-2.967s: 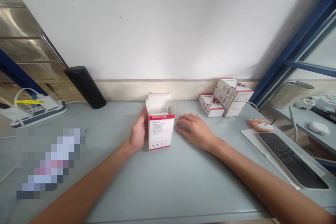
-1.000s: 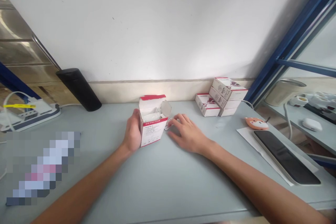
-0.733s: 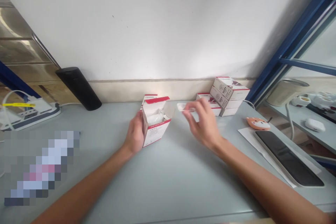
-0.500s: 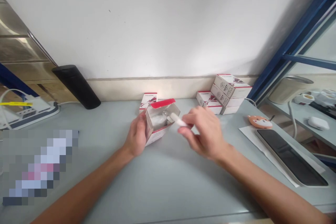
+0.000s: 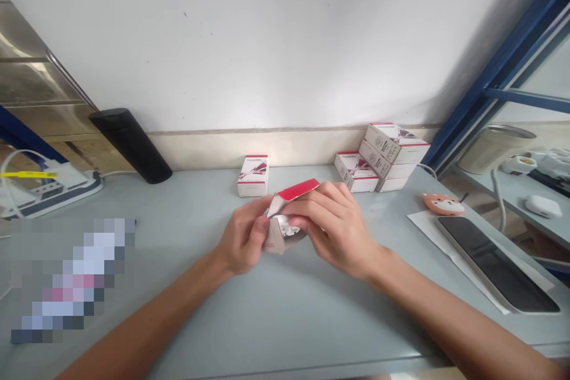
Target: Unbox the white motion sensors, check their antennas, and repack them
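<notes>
A small white cardboard box [image 5: 274, 240] with a raised red-topped flap [image 5: 299, 190] is tilted above the table, its opening toward my right. My left hand [image 5: 244, 236] is closed around its left side, thumb on the near face. The bent fingers of my right hand [image 5: 336, 219] reach into the opening under the flap. White contents [image 5: 289, 228] show just inside, by those fingertips. Whether the fingers pinch a piece of them is hidden.
Behind the hands a closed red-and-white box [image 5: 253, 177] stands on the grey table [image 5: 267, 320]. Several similar boxes [image 5: 392, 154] are stacked right of it. A black cylinder [image 5: 131, 145], a power strip [image 5: 57, 193], a phone [image 5: 496, 264] on paper and an orange animal-faced object [image 5: 444, 204] lie around.
My right hand has moved left to the box; the white piece it held outside is now out of sight or among the contents. The box has turned and tilted further toward the right hand.
</notes>
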`<state>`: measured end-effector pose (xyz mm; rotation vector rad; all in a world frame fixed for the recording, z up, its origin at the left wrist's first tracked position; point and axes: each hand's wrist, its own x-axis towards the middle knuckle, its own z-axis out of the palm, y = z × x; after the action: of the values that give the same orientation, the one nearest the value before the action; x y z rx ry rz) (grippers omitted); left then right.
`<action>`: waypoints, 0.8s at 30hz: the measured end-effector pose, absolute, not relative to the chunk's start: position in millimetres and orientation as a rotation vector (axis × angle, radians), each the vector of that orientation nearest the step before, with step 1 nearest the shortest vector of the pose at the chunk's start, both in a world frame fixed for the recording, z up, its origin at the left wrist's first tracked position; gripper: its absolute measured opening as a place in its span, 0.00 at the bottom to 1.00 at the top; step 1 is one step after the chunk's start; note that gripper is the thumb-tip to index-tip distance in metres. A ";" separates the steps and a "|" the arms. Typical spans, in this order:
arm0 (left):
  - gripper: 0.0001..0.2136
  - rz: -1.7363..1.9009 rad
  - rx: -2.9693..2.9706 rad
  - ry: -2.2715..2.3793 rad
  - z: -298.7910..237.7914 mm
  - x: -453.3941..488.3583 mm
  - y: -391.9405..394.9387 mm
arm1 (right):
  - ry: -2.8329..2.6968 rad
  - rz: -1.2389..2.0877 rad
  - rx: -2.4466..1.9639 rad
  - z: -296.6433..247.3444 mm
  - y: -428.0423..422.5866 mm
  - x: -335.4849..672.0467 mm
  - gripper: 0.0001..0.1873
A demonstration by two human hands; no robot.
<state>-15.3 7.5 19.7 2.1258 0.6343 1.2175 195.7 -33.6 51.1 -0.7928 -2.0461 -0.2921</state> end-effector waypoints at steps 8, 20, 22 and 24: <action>0.27 1.206 2.093 0.586 18.2 -16.4 7.7 | -2.018 -0.152 -0.757 50.6 -35.6 194.7 0.08; 0.30 1.240 2.058 0.577 20.5 -10.7 1.2 | -1.863 -0.294 -0.832 45.7 -39.9 185.5 0.05; 0.30 1.273 2.106 0.540 19.1 -9.7 1.8 | -1.821 -0.276 -0.857 44.2 -41.1 183.4 0.04; 0.30 1.290 2.138 0.519 17.9 -9.5 2.5 | -1.808 -0.212 -0.871 44.5 -42.4 182.4 0.04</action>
<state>-9.5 2.5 17.9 2.1383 0.5193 1.2900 182.4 -42.4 44.5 -0.8712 -1.8078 -0.2117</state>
